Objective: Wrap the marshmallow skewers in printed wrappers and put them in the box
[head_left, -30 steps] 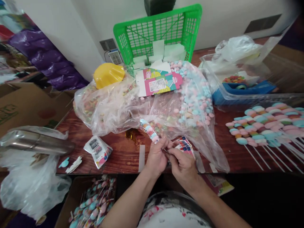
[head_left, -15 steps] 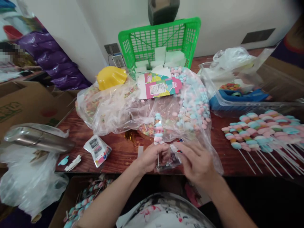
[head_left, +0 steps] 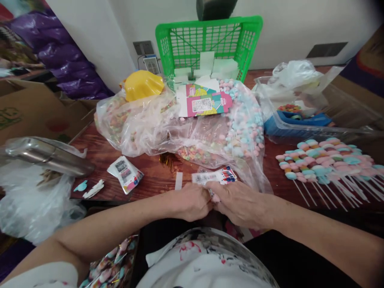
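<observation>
A dark wooden table [head_left: 159,186] spreads out ahead of your hands, its near edge close to your wrists. Beyond them, against the wall, a green basket [head_left: 210,21] stands with its open side towards you, perhaps so its pale cards are easy to reach. Between the basket and your hands, a clear bag [head_left: 132,132] of small sweets sprawls, with pink-and-blue marshmallows [head_left: 244,124] heaped at its right end; a yellow bowl [head_left: 144,86] sits on its left end, possibly as a weight or scoop.

Well to the right of your hands, a clear tub [head_left: 300,130] stands behind marshmallow skewers [head_left: 327,156], whose bare sticks all point your way, presumably for easy picking up. Wrapped sweets [head_left: 112,260] lie below your left forearm. A steel bottle [head_left: 49,158] lies far to the left, apparently out of the working space.

Knuckles up, your left hand [head_left: 192,202] and right hand [head_left: 243,202] meet at the table edge, fingers curled, both gripping. One stack of printed cards [head_left: 126,176] lies left of them; other cards [head_left: 223,176] lie just beyond your fingers, likely for a short reach. Smallest is a pink marshmallow piece [head_left: 215,197] in shiny wrap, pinched between your two hands, seemingly for steadiness; your fingers hide the rest.
</observation>
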`<state>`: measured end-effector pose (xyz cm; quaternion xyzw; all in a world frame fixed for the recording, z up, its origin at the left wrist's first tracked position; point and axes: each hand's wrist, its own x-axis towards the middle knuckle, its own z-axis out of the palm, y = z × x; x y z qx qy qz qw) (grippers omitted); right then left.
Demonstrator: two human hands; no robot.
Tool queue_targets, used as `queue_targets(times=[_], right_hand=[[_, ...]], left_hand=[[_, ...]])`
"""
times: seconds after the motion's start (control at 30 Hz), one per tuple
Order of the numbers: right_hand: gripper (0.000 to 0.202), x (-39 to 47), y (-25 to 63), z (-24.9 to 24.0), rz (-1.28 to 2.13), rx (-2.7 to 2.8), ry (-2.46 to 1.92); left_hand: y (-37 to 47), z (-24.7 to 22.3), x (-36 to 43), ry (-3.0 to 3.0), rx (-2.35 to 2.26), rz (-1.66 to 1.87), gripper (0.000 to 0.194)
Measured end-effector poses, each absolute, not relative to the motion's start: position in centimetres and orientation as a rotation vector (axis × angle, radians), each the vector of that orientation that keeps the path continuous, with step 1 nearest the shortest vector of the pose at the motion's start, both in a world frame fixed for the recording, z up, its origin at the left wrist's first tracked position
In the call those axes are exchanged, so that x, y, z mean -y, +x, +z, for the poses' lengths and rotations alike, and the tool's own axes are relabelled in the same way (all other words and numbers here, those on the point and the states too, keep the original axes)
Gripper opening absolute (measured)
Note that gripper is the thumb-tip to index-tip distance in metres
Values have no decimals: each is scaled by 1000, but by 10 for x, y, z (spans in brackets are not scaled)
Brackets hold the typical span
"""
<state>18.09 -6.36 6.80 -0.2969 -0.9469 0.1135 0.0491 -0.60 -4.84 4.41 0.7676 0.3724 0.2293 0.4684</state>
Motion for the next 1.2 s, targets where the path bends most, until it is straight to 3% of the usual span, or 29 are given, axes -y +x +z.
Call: queue_targets(times=[0.13, 0.3, 0.4, 0.6, 0.67, 0.73, 0.87, 0.97, 1.1, 1.2], right_hand=[[4, 50, 177, 67, 1048, 2538, -1208], [3, 40, 171, 59, 1969, 2057, -1276], [9, 38, 167, 59, 2199, 1873, -1398], [9, 31, 164, 55, 2263, 1926, -1324], [7, 30, 162, 52, 2194, 2041, -1333], [5, 31, 160, 51, 1896, 2311, -1316], [25, 36, 153, 59, 554, 2789, -990], [38, 36, 150, 62, -57, 2769, -645], [25, 28, 151, 50, -127, 2673, -363], [16, 21, 148, 38, 91, 2818, -343]], left_hand=[[-6, 37, 50, 2415, -1181, 328, 27], [-7, 24, 66, 2658, -1155, 167, 9], [-15, 22, 71, 2687, -992, 217, 10], [-31, 23, 76, 2569, -732, 424, 12], [-34, 22, 78, 2472, -781, 447, 13], [-37, 19, 79, 2314, -864, 464, 14], [-46, 15, 76, 1481, -1047, 587, 25], [-55, 20, 75, 801, -942, 649, 27], [-61, 30, 83, 653, -715, 538, 32], [-64, 26, 89, 1134, -860, 530, 28]])
